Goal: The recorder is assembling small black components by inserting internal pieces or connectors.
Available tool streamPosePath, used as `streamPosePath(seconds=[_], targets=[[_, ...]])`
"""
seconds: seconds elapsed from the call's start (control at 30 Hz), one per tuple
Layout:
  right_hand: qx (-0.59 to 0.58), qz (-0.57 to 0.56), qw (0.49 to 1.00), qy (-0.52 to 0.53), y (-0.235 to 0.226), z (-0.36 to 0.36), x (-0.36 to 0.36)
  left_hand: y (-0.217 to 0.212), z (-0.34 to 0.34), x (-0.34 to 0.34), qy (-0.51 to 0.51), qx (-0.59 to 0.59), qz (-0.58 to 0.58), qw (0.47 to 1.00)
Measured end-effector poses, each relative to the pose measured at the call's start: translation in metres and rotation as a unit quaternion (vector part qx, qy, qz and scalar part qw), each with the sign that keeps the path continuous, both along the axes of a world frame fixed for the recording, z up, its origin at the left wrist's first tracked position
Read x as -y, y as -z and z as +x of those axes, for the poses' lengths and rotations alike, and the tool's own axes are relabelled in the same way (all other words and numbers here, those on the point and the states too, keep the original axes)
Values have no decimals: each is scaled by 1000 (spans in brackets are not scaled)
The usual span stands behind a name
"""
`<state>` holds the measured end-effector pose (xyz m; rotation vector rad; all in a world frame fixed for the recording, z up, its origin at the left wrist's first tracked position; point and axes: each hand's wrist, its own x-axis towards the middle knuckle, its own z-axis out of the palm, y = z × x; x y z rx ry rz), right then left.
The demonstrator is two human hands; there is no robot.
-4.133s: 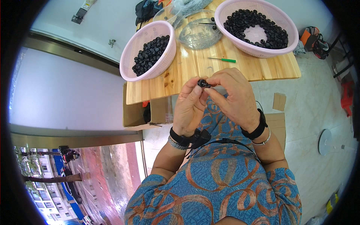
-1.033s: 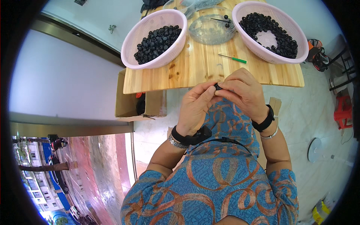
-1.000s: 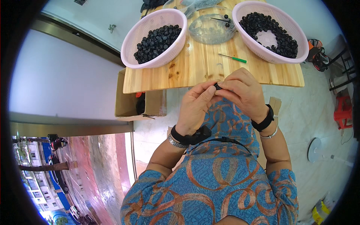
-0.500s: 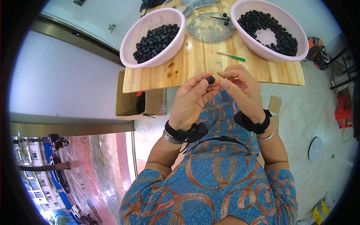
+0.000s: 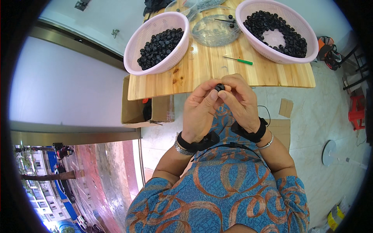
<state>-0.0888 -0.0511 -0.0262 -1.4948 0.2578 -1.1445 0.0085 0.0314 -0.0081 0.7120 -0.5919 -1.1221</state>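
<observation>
Both hands pinch one small black plastic part above the table edge.

The left hand [image 5: 200, 110] and the right hand [image 5: 241, 101] meet fingertip to fingertip, fingers narrow and closed around the small black part [image 5: 220, 87], probably to steady it from two sides. On the wooden table [image 5: 217, 75] stand the left pink basket [image 5: 134, 58] and the right pink basket [image 5: 272, 58], both within reach, with a green-handled tool [image 5: 239, 59] between them.

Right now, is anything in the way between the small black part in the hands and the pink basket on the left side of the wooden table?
Nothing visible. The small black round part is pinched between the left hand and right hand; only bare wooden table lies before the pink plastic basket.
</observation>
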Motion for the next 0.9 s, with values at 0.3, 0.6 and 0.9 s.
streamPosePath(seconds=[0.3,0.6,0.9], targets=[[17,-32,999,-2,-3,4,2,-3,0,0,-26,12,-22,999],[-13,-85,995,52,-9,17,-2,-2,-2,2,-107,58,-49,991],[29,51,996,-67,-13,25,-5,2,3,7,-182,101,-77,975]])
